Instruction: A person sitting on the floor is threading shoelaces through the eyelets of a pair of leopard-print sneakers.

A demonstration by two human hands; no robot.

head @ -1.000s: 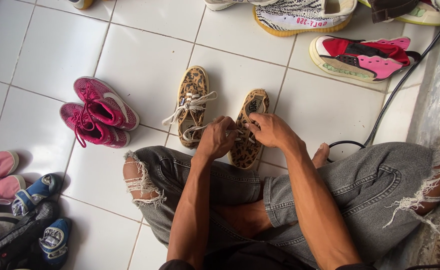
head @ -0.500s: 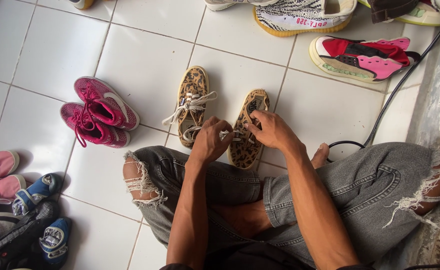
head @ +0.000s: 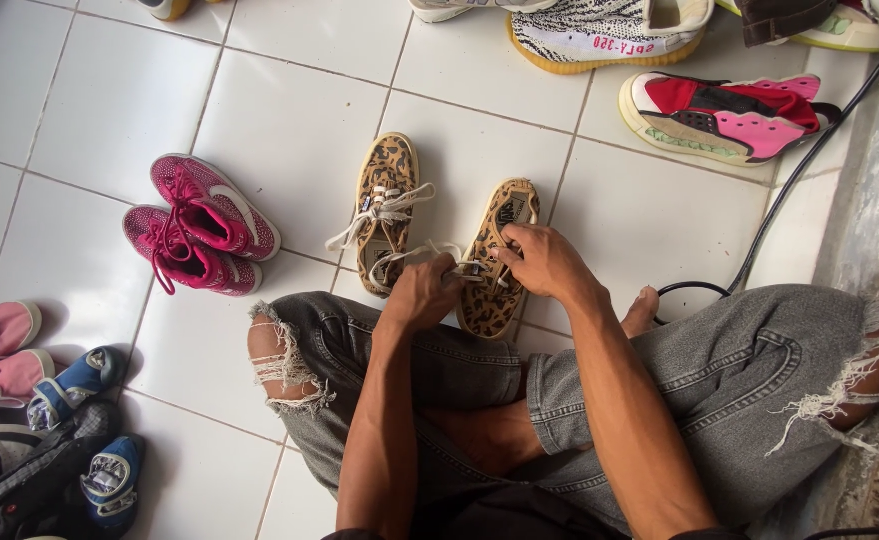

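Observation:
Two leopard-print shoes lie side by side on the white tiled floor in front of my crossed legs. My left hand (head: 422,291) pinches the white lace (head: 429,250) of the right leopard shoe (head: 497,262) near its lower eyelets. On the same shoe, my right hand (head: 542,262) grips the lace at the middle, fingers curled. The left leopard shoe (head: 383,207) lies untouched with its white laces loose and spread outward.
A pair of magenta sneakers (head: 199,225) lies to the left. Pink, blue and black shoes (head: 34,420) crowd the lower left corner. A patterned knit sneaker (head: 609,30) and a red-pink shoe (head: 724,115) lie at the top. A black cable (head: 794,185) runs along the right wall.
Both hands shifted slightly on the right leopard shoe, working the lace; the lace loop now stretches toward the left shoe. The other shoes have not moved.

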